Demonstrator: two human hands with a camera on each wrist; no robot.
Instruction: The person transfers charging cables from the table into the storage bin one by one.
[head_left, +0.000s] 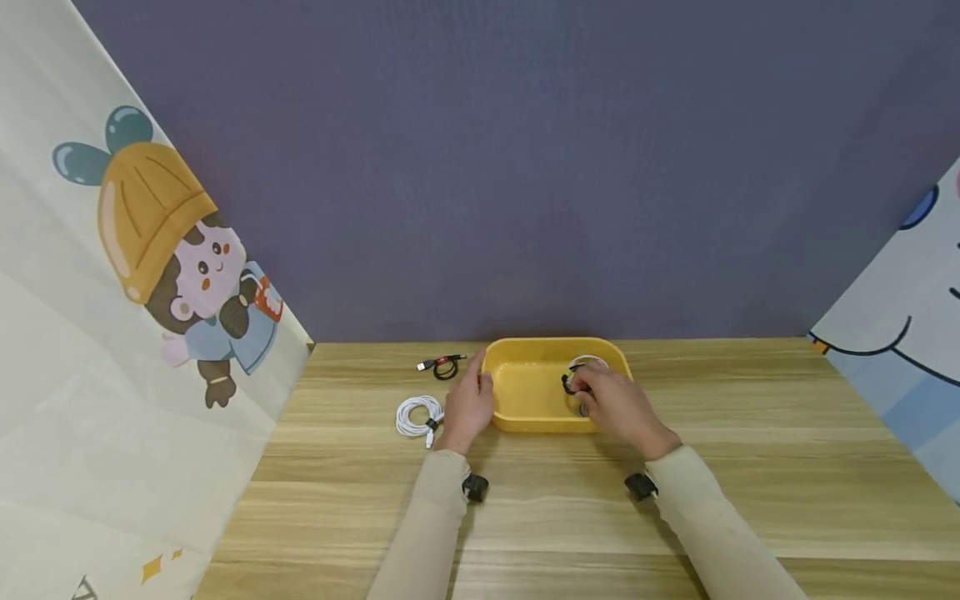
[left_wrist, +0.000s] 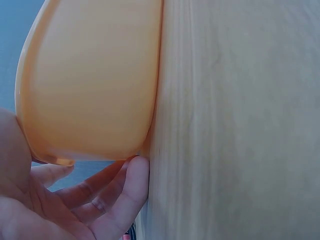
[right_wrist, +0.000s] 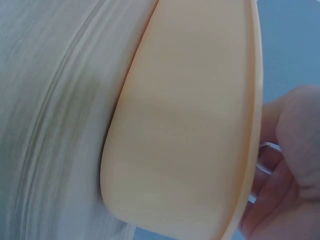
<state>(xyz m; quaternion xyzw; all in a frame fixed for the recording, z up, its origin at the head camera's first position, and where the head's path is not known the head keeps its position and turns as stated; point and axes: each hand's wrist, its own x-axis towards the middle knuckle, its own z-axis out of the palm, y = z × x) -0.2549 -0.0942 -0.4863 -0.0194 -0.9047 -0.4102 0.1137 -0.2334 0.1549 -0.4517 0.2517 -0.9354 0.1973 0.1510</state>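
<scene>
A yellow plastic bin (head_left: 525,425) stands on the wooden table. At its left end my left hand (head_left: 468,406) grips the bin, thumb at the rim and fingers against the outer wall; the left wrist view shows the fingers (left_wrist: 136,187) bent near the bin's base. My right hand (head_left: 618,408) reaches over the front rim at the right end and pinches a white cable (head_left: 588,359) with a black part on it. Bits of white show between its fingers in the right wrist view; the hand and bin wall hide most of the cable.
Left of the bin lie a coiled white cable (head_left: 405,417) with a black tie and, behind it, a short black USB cable (head_left: 445,367) with a red tag. A dark grey panel (head_left: 555,183) rises behind the table (head_left: 555,517). Printed sheets flank both sides.
</scene>
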